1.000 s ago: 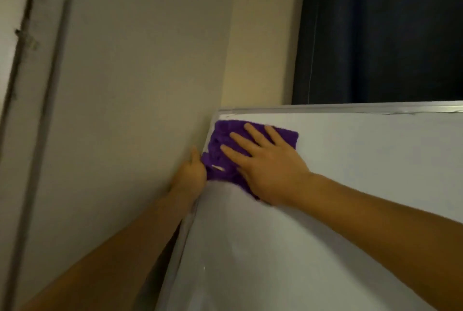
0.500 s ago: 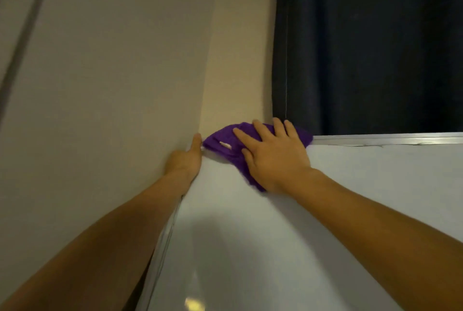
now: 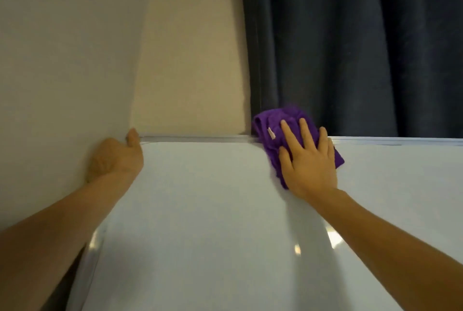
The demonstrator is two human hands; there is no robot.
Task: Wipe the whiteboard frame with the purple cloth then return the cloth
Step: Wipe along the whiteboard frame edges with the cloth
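The whiteboard (image 3: 200, 210) fills the lower half of the head view, with its silver top frame (image 3: 195, 138) running across the middle. My right hand (image 3: 309, 162) lies flat, fingers spread, pressing the bunched purple cloth (image 3: 275, 122) over the top frame where the wall meets the curtain. A small white label shows on the cloth. My left hand (image 3: 114, 157) grips the board's top-left corner, thumb on the frame, fingers hidden behind the edge against the wall.
A grey-white wall (image 3: 62, 60) stands close on the left and a beige wall (image 3: 190, 60) rises behind the board. A dark blue curtain (image 3: 350, 47) hangs behind the right part. The board's left frame edge (image 3: 87, 260) runs down beside my left forearm.
My right hand has slid the purple cloth to the right along the top frame, away from the top-left corner. My left hand has stayed at that corner.
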